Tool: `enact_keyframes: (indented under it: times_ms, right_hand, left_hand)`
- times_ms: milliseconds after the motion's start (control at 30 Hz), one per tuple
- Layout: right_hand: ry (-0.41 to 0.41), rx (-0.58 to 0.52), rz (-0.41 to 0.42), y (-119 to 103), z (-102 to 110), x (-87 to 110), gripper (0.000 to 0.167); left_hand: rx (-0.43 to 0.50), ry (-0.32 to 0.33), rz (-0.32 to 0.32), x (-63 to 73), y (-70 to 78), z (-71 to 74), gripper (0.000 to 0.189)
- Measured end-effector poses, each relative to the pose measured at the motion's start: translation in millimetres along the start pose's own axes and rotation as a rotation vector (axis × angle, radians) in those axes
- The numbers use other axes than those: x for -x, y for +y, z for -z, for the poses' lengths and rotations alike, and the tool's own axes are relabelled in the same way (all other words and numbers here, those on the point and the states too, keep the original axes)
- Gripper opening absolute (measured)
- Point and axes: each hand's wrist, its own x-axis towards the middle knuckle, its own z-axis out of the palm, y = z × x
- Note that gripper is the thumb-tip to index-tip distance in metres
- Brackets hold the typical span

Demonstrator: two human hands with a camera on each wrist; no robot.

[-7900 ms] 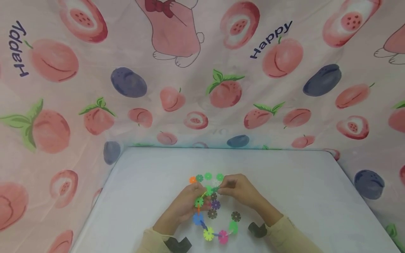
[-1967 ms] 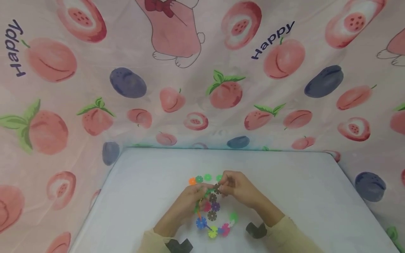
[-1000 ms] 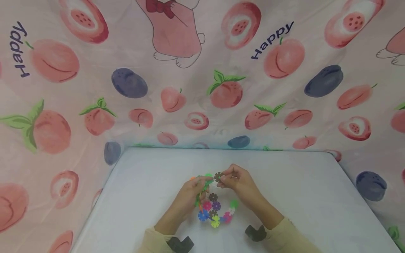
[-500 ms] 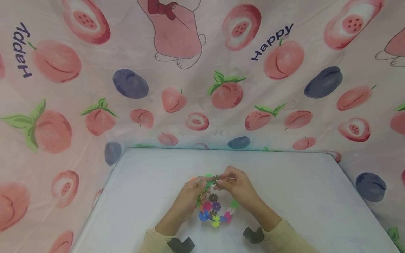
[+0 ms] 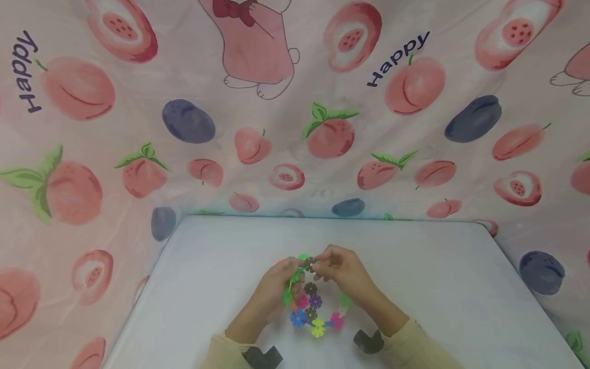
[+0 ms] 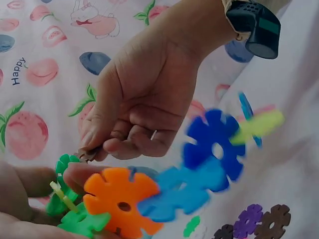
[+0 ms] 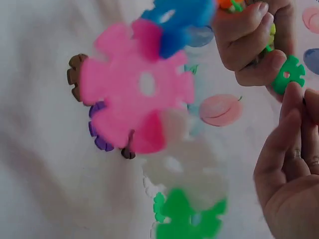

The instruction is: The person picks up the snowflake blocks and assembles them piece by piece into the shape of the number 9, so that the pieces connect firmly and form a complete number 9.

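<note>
Slotted plastic snowflake discs hang in a curved chain between and below the hands. Its green, orange, blue [image 5: 298, 318], yellow [image 5: 318, 328] and pink discs show in the head view. My left hand [image 5: 275, 283] pinches a green end disc of the chain. Between the thumb and fingers of my right hand [image 5: 344, 267] is a brown snowflake disc [image 5: 311, 264], held against that end. Whether their slots are engaged I cannot tell. In the left wrist view the orange disc [image 6: 122, 201] hangs near the left fingers; the right wrist view shows the pink disc [image 7: 142, 84] close up, blurred.
Loose discs lie on the white table [image 5: 415, 287] beneath the chain: a brown one [image 5: 311, 288], a purple one [image 5: 315, 301] and another brown one. Behind the hands lies a green disc [image 5: 303, 258], with an orange one partly hidden. A fruit-print cloth [image 5: 295, 128] surrounds the table.
A brown disc has left the table's right side and is in my right hand. It was apart from the chain one second ago and now meets the end. The chain end has risen.
</note>
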Motion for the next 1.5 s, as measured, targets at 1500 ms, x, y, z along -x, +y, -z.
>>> enact_keyframes:
  times_ms: [1500]
  right_hand:
    - [-0.201, 0.584, 0.015, 72, 5, -18.3, 0.018]
  left_hand:
    - [0.019, 0.236, 0.041, -0.2, -4.4, 26.9, 0.051]
